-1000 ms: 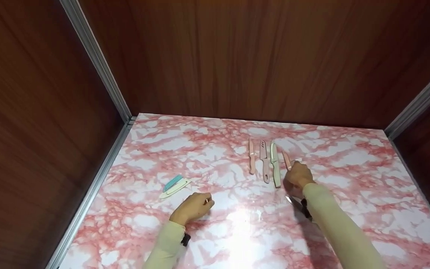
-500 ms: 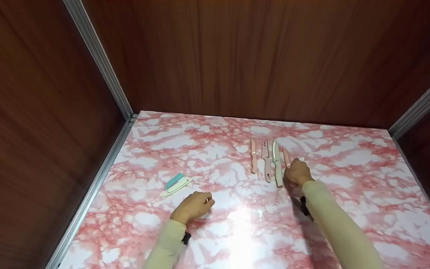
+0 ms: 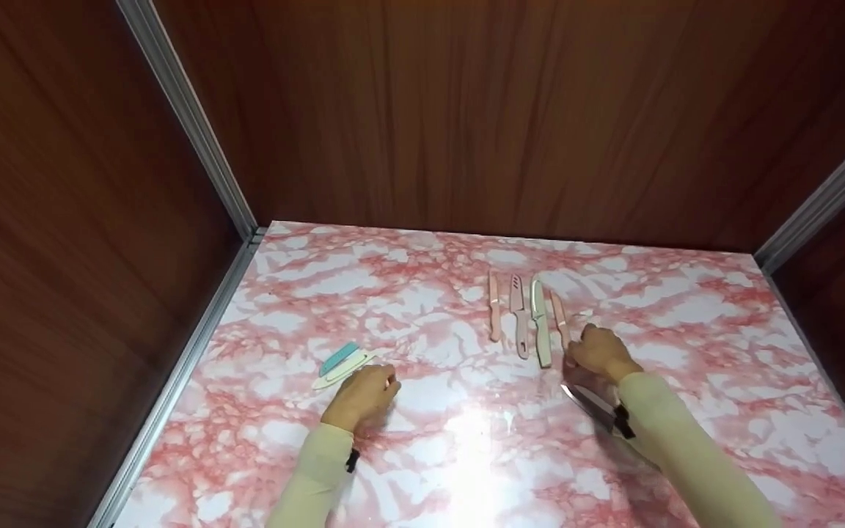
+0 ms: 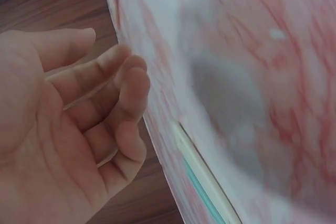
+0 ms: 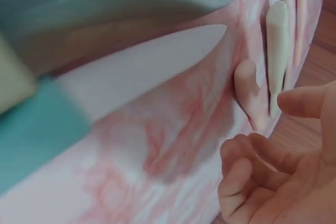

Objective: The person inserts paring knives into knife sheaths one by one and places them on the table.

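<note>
My right hand [image 3: 602, 352] is beside the handle of a small pink knife [image 3: 560, 315] lying on the table. In the right wrist view, thumb and fingers [image 5: 239, 174] are apart from that pink knife [image 5: 249, 87], with nothing between them. My left hand [image 3: 362, 396], fingers loosely bent and holding nothing, hovers just right of a cream blade cover [image 3: 342, 372] and a teal blade cover [image 3: 339, 357]. Left of the pink knife lie a pale green knife [image 3: 541, 323], a mauve-pink knife [image 3: 520, 315] and another slim pink knife [image 3: 494, 308].
Under my right wrist lie a wide steel-bladed knife [image 5: 131, 14] with a cream handle and a white-bladed knife [image 5: 152, 72] with a teal handle. The marbled table [image 3: 422, 315] meets dark wood panels [image 3: 466, 117] at the back and sides.
The right hand has let go of the small pink knife, now nearer the pale green one, and drawn back right. My left hand has shifted left toward the blade covers.
</note>
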The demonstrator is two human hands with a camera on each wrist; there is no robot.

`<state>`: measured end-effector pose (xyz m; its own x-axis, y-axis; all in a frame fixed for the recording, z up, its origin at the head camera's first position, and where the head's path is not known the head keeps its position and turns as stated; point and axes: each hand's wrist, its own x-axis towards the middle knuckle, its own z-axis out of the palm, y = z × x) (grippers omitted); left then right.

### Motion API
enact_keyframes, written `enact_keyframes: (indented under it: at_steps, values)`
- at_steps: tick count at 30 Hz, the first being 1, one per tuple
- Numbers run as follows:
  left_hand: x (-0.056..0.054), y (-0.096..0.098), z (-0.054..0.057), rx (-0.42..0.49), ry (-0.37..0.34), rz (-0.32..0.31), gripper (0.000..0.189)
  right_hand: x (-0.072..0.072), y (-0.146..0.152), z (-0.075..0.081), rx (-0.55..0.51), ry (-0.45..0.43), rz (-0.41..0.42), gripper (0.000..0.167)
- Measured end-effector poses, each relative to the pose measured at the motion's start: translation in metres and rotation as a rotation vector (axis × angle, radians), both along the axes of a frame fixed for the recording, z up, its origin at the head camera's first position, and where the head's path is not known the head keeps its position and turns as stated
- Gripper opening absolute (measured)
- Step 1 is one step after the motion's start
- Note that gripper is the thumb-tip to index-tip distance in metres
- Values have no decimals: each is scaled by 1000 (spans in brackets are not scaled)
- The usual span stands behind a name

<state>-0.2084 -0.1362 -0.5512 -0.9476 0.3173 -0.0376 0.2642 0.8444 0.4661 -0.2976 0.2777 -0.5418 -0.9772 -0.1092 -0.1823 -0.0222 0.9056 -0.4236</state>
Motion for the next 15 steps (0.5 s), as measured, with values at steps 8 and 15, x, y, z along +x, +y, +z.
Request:
enact_keyframes:
  at_steps: [8,15]
  values:
    - [-13,-20,-6,-85,48,96,24,26,15,3,23,38,70,38]
    - [-24,-34,-13,-162,47,150,29,50,31,2,18,58,65,37]
